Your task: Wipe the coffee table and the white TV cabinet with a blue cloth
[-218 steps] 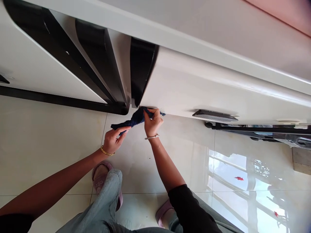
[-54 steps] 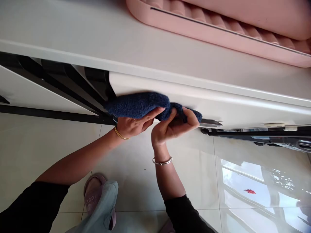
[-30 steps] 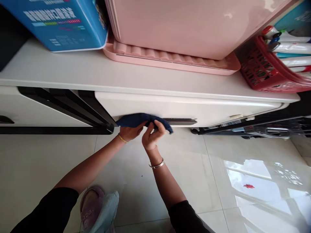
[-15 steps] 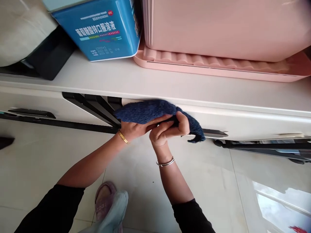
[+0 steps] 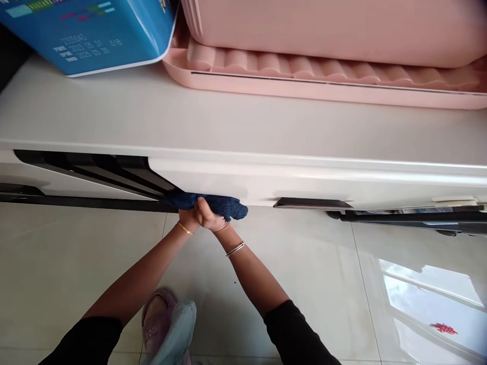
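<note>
A dark blue cloth (image 5: 228, 207) is bunched against the white cabinet front (image 5: 213, 177), beside the dark slatted shelf openings (image 5: 102, 170). My right hand (image 5: 209, 217) is closed on the cloth, its thumb on top. Close against it, my left hand (image 5: 188, 219) is under the cloth's left part, and its fingers are hidden, so I cannot tell how it grips. A gold bracelet circles the left wrist and a silver one the right.
On the white cabinet top (image 5: 243, 126) stand a blue box (image 5: 114, 40) and a pink container (image 5: 323, 25) in a pink tray (image 5: 304, 91). A dark handle (image 5: 312, 203) juts from the cabinet front. Below lies a tiled floor (image 5: 297, 253), with a slippered foot (image 5: 158, 319).
Both hands have moved down and to the left along the cabinet front with the cloth, which is now more bunched. The view has shifted, so the blue box is partly cut off.
</note>
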Demonstrator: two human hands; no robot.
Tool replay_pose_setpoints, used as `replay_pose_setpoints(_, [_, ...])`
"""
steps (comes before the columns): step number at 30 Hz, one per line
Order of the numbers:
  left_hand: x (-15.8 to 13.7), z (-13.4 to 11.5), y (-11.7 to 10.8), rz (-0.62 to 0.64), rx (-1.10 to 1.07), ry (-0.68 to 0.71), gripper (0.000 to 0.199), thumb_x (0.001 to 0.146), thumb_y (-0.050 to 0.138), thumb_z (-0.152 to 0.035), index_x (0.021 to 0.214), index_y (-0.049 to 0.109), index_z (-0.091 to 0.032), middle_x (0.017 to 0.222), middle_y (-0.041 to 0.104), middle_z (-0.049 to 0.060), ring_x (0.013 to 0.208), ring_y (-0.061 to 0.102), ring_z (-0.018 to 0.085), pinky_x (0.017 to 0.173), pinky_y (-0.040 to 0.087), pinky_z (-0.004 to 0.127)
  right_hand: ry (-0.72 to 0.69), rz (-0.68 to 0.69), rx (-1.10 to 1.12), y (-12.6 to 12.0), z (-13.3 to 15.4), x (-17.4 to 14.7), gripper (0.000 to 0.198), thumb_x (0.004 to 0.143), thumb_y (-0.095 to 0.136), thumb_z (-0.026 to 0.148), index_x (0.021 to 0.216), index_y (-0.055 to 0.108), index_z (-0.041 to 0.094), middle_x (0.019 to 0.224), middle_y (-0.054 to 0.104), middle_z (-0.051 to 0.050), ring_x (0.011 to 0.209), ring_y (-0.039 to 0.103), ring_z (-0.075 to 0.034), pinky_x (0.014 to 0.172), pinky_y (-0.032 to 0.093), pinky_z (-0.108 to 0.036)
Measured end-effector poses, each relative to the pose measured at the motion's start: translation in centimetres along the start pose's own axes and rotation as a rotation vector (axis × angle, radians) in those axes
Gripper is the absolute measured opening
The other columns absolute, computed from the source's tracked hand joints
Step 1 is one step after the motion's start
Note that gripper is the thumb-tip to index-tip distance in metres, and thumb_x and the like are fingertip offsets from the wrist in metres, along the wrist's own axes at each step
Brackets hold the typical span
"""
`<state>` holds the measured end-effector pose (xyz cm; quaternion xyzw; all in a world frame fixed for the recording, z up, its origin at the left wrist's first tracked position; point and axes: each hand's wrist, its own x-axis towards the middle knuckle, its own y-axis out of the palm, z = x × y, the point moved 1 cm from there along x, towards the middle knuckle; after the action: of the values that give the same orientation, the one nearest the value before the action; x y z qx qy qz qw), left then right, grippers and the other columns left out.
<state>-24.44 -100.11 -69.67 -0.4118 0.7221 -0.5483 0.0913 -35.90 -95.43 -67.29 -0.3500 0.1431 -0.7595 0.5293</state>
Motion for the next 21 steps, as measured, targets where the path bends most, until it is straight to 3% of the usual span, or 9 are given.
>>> replay_pose_setpoints(3, [-1.5, 0.2, 1.5, -0.002, 0.133, -0.181, 0.042, 0.102, 0.046, -0.033, 0.132, 0.065, -0.01, 0.113, 0.077, 0.018, 0.119, 0.069, 0.035, 0.106, 0.051, 0.054, -0.127, 0.174, -0.221, 1.2, -1.6, -1.7, 0.028, 0.095, 0.063, 0.045, 0.094, 0.077, 0.021, 0.084, 0.078, -0.008, 0.076, 0.074, -0.021, 0.077, 0.064, -0.032])
replay_pose_setpoints(6, [-3.6, -0.6, 2.0, 0.062, 0.18, -0.198, 0.037, 0.101, 0.046, -0.031, 0.117, 0.073, -0.011, 0.098, 0.079, 0.018, 0.105, 0.075, 0.034, 0.098, 0.055, 0.049, -0.045, 0.167, -0.329, 1.4, -2.8, -3.6, 0.026, 0.095, 0.061, 0.034, 0.103, 0.078, 0.016, 0.076, 0.075, -0.009, 0.065, 0.069, -0.019, 0.066, 0.059, -0.029])
replay_pose_setpoints(10, [-7.3, -2.9, 1.4, 0.092, 0.202, -0.083, 0.044, 0.102, 0.045, -0.028, 0.141, 0.063, -0.016, 0.13, 0.072, 0.019, 0.124, 0.068, 0.032, 0.103, 0.053, 0.045, 0.07, 0.0, -0.433, 0.0, -3.3, -6.5, 0.031, 0.099, 0.049, 0.025, 0.116, 0.073, 0.014, 0.083, 0.072, -0.009, 0.062, 0.065, -0.016, 0.054, 0.048, -0.024])
replay_pose_setpoints(12, [-8.8, -4.2, 0.4, 0.076, 0.213, 0.018, 0.051, 0.103, 0.044, -0.025, 0.153, 0.051, -0.019, 0.142, 0.065, 0.018, 0.13, 0.064, 0.03, 0.105, 0.052, 0.044, -0.013, -0.116, -0.43, -1.7, -3.1, -7.8, 0.029, 0.1, 0.045, 0.021, 0.11, 0.072, 0.014, 0.082, 0.071, -0.008, 0.064, 0.064, -0.016, 0.056, 0.048, -0.023])
replay_pose_setpoints(14, [-9.3, -5.5, -1.2, 0.011, 0.199, 0.127, 0.056, 0.103, 0.046, -0.024, 0.158, 0.043, -0.022, 0.141, 0.066, 0.016, 0.128, 0.066, 0.029, 0.105, 0.052, 0.044, -0.147, -0.251, -0.405, -4.1, -2.5, -8.5, 0.025, 0.1, 0.046, 0.019, 0.107, 0.07, 0.016, 0.08, 0.071, -0.006, 0.065, 0.064, -0.015, 0.063, 0.051, -0.024])
replay_pose_setpoints(17, [-7.5, -7.1, -4.8, -0.194, 0.167, 0.272, 0.061, 0.102, 0.05, -0.022, 0.161, 0.038, -0.026, 0.13, 0.073, 0.011, 0.119, 0.071, 0.028, 0.107, 0.051, 0.046, -0.284, -0.486, -0.32, -8.4, -0.4, -7.2, 0.021, 0.096, 0.058, 0.02, 0.115, 0.067, 0.02, 0.087, 0.071, -0.007, 0.072, 0.065, -0.018, 0.072, 0.056, -0.031])
replay_pose_setpoints(21, [-1.1, -8.0, -9.7, -0.409, 0.153, 0.332, 0.056, 0.102, 0.051, -0.023, 0.157, 0.044, -0.031, 0.126, 0.076, 0.005, 0.115, 0.073, 0.024, 0.112, 0.049, 0.042, -0.304, -0.653, -0.234, -12.7, 5.2, -1.1, 0.026, 0.093, 0.067, 0.034, 0.117, 0.068, 0.022, 0.095, 0.072, -0.01, 0.085, 0.068, -0.024, 0.083, 0.059, -0.043])
